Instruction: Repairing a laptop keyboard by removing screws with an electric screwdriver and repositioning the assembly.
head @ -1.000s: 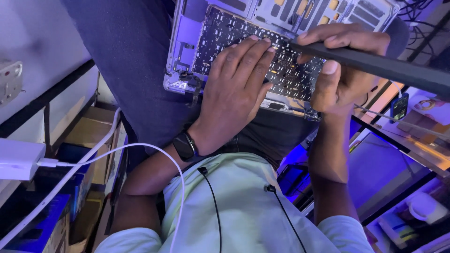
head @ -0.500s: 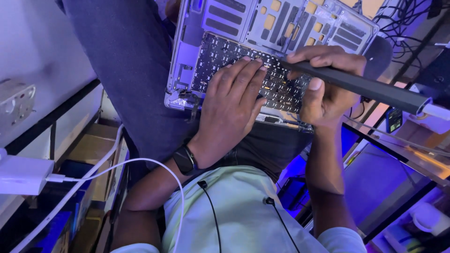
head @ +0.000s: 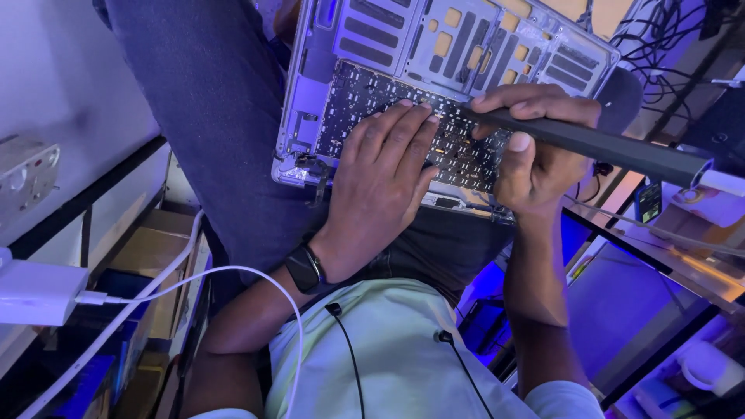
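Closest to the camera is the person's pale green shirt (head: 388, 349), with two thin black cords running down it. A white cable (head: 202, 275) loops across from a white charger block (head: 39, 293) at the left edge, and a black watch (head: 304, 268) sits on the left wrist.

Just beyond, the left hand (head: 384, 190) lies flat and open, palm down, fingers spread and resting on the back of the keyboard panel. It grips nothing; it presses on the panel. Beside it, the right hand (head: 535, 155) is closed around a long dark cylindrical tool (head: 597, 143), thumb on top and fingers curled over the shaft. The tool's near end reaches the keyboard just past the left fingertips, while its far end sticks out toward the right edge of the view.

Under both hands lies the opened laptop shell (head: 434, 85), silvery, inner side up, resting on the person's lap against a dark blue trouser leg (head: 209, 116). Its dark keyboard panel is beneath the hands; the bare part with yellowish pads and dark slots stretches farther away.

Beyond that, a tangle of black wires (head: 660, 39) hangs at the upper right.
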